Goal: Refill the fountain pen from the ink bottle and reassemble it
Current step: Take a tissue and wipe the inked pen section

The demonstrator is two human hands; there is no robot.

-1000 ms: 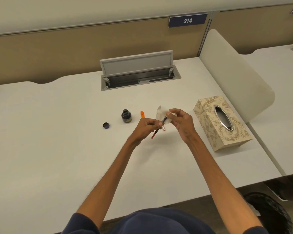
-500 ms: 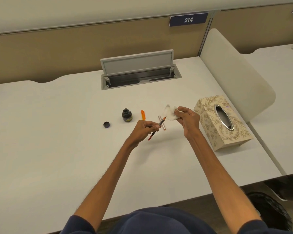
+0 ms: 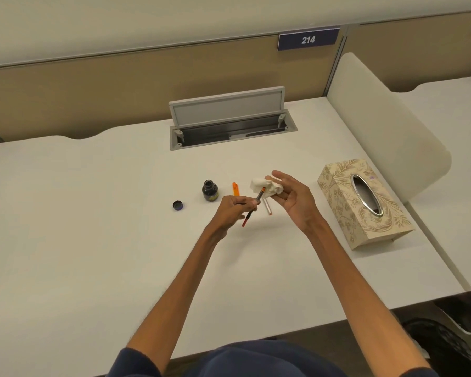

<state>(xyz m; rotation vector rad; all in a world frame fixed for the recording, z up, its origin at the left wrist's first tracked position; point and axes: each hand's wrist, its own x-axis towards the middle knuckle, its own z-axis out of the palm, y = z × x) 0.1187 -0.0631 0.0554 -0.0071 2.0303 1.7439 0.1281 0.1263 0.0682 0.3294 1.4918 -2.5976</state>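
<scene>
Gripping the pen section (image 3: 253,206) in your left hand (image 3: 233,210), you aim its long axis up-right at the tissue (image 3: 267,186) in your half-open right hand (image 3: 291,198).

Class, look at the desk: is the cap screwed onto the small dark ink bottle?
No: the small dark glass ink bottle stands open-necked, and its round dark cap lies apart on the white desk.

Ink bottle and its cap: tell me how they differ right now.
The ink bottle stands upright with its mouth open, while the cap lies apart from it on the desk, nearer the left edge. The ink bottle is taller and rounded; the cap is a low, flat ring. Both are dark, and neither hand touches them.
</scene>
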